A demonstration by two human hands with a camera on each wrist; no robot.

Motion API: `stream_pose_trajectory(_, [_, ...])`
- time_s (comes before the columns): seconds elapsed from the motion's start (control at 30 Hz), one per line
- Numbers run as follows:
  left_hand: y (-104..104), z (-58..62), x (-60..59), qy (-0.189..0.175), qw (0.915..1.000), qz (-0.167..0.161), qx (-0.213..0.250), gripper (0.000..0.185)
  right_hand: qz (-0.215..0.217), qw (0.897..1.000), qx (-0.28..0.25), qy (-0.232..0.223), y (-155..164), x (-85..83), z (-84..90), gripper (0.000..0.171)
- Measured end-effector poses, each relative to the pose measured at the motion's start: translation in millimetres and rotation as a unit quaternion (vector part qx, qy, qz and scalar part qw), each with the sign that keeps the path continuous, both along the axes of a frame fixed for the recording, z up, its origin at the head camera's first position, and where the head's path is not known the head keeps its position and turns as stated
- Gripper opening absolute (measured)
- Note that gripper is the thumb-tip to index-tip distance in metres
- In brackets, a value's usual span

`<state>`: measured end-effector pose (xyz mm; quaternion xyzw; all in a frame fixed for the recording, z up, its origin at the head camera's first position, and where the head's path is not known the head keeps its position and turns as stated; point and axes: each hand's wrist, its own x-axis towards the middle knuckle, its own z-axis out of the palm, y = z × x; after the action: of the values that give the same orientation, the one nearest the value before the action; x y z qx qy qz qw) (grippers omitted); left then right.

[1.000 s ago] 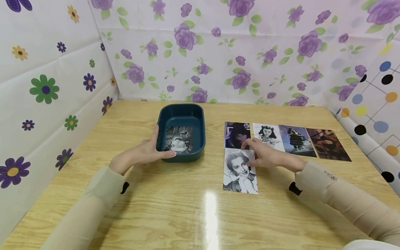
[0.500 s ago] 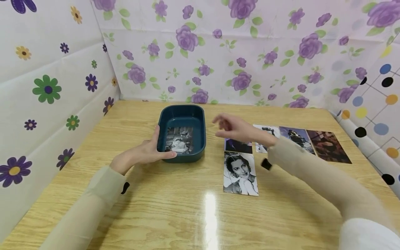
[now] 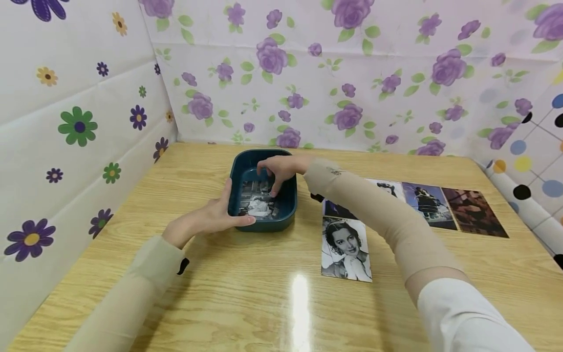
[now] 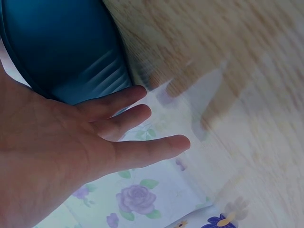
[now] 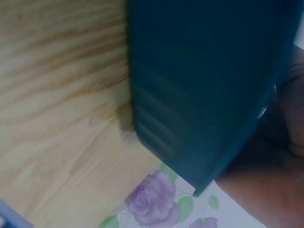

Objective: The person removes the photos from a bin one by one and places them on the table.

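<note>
Left hand (image 3: 206, 220) lies flat with straight fingers against the left outer wall of the one dark teal tray (image 3: 288, 215), thumb up on its rim; right hand (image 3: 278, 170) hangs over the tray's far half, fingers curled down with the tips touching the black-and-white photo (image 3: 257, 201) on the tray floor, though whether they pinch it cannot be told. Right of the tray on the wooden table (image 3: 246, 303) lie five more photos: a black-and-white portrait (image 3: 345, 249) nearest, and beyond it a row of four, partly hidden by the right sleeve (image 3: 374, 210).
</note>
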<state>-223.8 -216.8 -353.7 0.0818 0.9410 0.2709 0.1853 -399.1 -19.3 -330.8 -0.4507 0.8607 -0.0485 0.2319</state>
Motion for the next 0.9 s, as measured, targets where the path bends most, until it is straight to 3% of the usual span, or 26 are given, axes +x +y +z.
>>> stream_pose_trajectory(0.17, [1,-0.2,0.4,-0.002,1.0000,0.001,0.008,0.128,-0.008,0.996,0.088,0.028,-12,-5.1,-7.1,0.079])
stream_pose_trajectory(0.33, [0,-1.1,-0.8,0.001,0.9999,0.008,0.007,0.128,-0.011,0.991,0.121,0.054,-16,-7.3,-9.0,0.078])
stream_pose_trajectory(0.53, [-1,-1.2,-1.7,0.000,0.9999,0.013,0.010,0.129,-0.007,0.990,0.126,0.058,-17,-6.2,-9.0,0.072])
stream_pose_trajectory(0.9, [-1,-1.7,-1.8,0.000,0.9998,0.011,0.017,0.129,-0.042,0.996,0.076,-0.002,-13,-3.0,-9.1,0.071])
